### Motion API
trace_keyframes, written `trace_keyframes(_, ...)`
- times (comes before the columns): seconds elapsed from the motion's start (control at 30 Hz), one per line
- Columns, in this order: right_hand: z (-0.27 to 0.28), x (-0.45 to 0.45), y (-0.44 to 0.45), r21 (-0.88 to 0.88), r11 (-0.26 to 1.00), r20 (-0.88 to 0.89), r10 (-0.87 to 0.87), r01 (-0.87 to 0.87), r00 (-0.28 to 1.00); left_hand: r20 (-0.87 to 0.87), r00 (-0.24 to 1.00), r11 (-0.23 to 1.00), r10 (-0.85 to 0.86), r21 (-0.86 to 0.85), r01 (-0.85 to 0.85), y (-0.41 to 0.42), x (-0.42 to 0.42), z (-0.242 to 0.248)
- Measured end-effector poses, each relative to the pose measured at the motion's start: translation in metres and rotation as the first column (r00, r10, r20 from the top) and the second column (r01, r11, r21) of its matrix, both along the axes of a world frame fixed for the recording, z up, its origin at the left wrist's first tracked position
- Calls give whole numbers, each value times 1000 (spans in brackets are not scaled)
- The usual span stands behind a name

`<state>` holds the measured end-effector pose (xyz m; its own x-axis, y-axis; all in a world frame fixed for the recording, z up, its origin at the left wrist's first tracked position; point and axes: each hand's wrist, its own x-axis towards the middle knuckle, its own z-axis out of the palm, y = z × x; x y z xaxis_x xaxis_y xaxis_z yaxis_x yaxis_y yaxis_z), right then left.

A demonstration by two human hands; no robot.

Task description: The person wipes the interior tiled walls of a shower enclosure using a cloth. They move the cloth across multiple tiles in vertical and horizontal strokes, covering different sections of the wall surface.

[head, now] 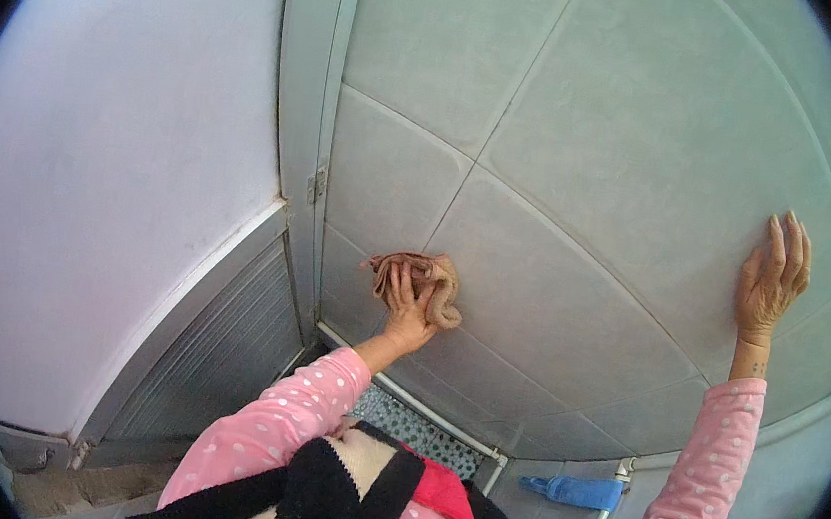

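Observation:
A crumpled brown cloth (445,285) lies against the grey tiled wall (576,305), low and left of the middle of the view. My left hand (410,317) presses on the cloth, its fingers spread over the folds. Farther right, my right hand (774,283) rests on or close to the same wall, fingers pointing up, and holds nothing. Both forearms are in pink sleeves with white dots.
At left is a door (118,156) with a louvred lower panel (212,345), its metal frame (307,99) and a hinge (317,185). White pipes (436,430) run low along the walls. A blue brush or similar plastic item (577,491) is by the pipe. Below lies a pebble-patterned floor (414,430).

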<state>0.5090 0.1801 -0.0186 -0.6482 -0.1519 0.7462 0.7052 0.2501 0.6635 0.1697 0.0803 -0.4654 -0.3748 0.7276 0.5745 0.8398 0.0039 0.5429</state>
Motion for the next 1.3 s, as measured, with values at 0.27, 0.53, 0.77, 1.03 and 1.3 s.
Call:
trace_keyframes(0.27, -3, -2, 3, 16, 999, 22, 29, -30, 999, -67, 961, 931, 269, 274, -241, 14, -74, 225)
trace_keyframes(0.53, -2, -2, 1, 35, 999, 20, 25, -26, 999, -135, 956, 917, 261, 344, -201, 19, -72, 251)
trace_keyframes(0.77, 0, 1, 0, 14, 999, 20, 42, -43, 999, -401, 901, 978, -169, -178, 105, 12, 0, 90)
trace_keyframes(1.03, 0, 2, 3, -5, 999, 8, 37, -37, 999, -643, 765, 914, -30, 293, 282, 34, -15, 170)
trace_keyframes(1.3, -3, -6, -1, -7, 999, 3, 33, -33, 999, -249, 961, 922, 119, 388, -14, 18, -3, 289)
